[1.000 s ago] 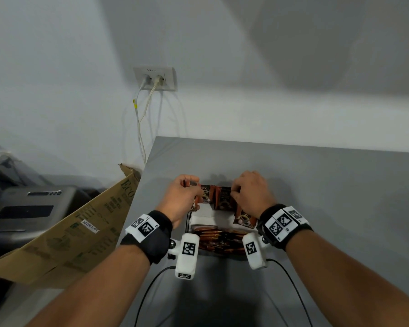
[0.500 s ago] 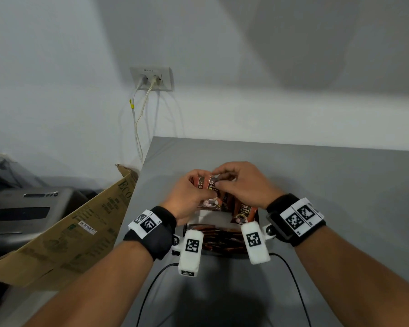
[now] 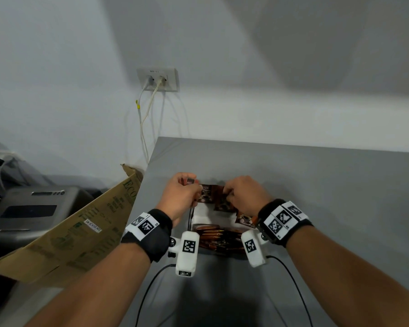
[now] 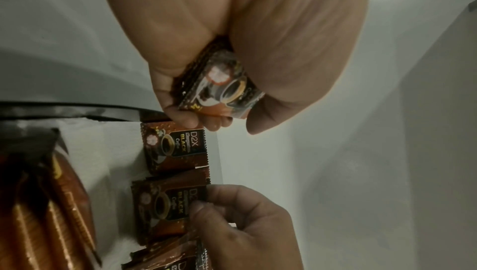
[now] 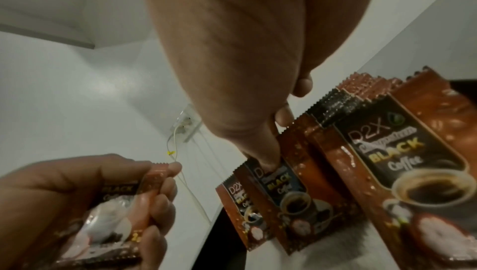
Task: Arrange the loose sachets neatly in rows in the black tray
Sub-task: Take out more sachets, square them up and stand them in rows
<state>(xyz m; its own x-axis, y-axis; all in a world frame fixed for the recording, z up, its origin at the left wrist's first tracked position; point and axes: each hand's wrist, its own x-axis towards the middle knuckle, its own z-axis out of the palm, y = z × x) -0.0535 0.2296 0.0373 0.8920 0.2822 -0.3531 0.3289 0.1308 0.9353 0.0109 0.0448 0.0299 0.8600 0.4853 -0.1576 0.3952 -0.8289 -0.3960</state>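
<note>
Left hand (image 3: 182,195) grips spare coffee sachets (image 4: 222,88); right hand (image 3: 243,194) fingers (image 5: 265,160) pinch one sachet (image 5: 284,190) standing in the black tray (image 4: 77,111) on the counter (image 3: 316,185): best seat it flush, overlapping evenly, before feeding another.

Left hand (image 3: 181,194) at 11 o'clock, fingers curled, gripping; right hand (image 3: 244,194) at 1 o'clock, fingertips (image 5: 268,163) pinching downward; forearms converge.

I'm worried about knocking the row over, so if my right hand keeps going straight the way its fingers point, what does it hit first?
Probably the upright sachet the right hand already pinches at its top edge; depth beyond is unclear.
</note>
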